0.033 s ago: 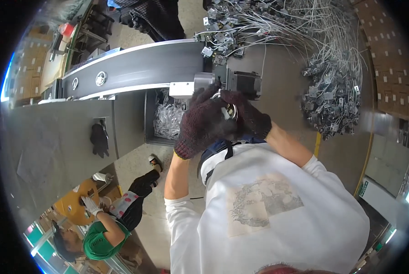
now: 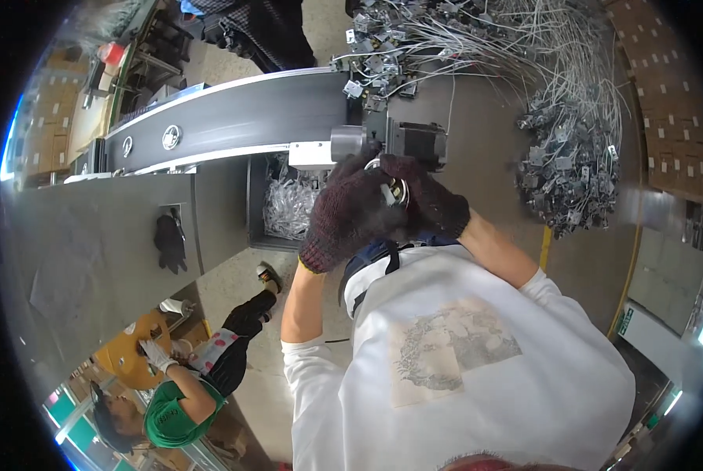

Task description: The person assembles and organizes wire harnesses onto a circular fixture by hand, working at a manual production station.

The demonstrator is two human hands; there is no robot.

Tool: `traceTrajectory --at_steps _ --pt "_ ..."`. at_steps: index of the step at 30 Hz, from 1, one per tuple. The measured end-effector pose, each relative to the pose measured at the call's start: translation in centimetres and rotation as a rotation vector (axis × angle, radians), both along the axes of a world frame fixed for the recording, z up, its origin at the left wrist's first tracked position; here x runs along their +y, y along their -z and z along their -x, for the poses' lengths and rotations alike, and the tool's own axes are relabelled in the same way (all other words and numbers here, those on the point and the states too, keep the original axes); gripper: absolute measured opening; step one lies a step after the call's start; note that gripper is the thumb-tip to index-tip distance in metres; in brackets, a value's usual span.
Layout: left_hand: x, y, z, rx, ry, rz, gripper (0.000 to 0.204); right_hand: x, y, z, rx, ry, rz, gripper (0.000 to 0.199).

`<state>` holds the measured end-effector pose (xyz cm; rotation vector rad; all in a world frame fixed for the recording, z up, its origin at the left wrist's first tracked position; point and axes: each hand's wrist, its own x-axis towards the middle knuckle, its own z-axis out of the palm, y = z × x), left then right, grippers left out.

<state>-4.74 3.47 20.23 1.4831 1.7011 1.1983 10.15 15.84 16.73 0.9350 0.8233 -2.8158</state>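
My left hand (image 2: pixel 342 216) and my right hand (image 2: pixel 438 202), both in dark knitted gloves, are held close together in front of my waist. Between them is a small round metal part (image 2: pixel 399 191) with a shiny rim and a yellowish spot inside. The fingers of both hands are curled around it, and the gloves hide most of it. Just beyond my fingertips are the silver roller end (image 2: pixel 347 143) of a conveyor and a dark motor (image 2: pixel 420 144).
Round metal pieces (image 2: pixel 171 137) lie on the dark conveyor belt (image 2: pixel 241 111). A bin (image 2: pixel 255 200) of crumpled see-through plastic stands below it. Wired metal fittings (image 2: pixel 563 177) are heaped at right. A spare glove (image 2: pixel 169 243) hangs on a grey panel. A co-worker in green (image 2: pixel 180 412) works at lower left.
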Motion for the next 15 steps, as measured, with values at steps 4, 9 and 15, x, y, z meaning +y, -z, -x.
traceTrajectory --at_steps 4,9,15 --pt "1.6 1.5 -0.9 -0.353 -0.042 0.113 0.051 1.8 -0.9 -2.0 -0.073 0.015 -0.198 0.058" --pt "6.2 5.0 5.9 0.052 -0.170 -0.049 0.037 4.5 0.4 -6.7 -0.027 0.042 -0.337 0.080" --pt "8.9 15.5 17.0 0.466 -0.182 0.060 0.040 6.0 1.2 -13.7 -0.291 0.163 -0.614 0.080"
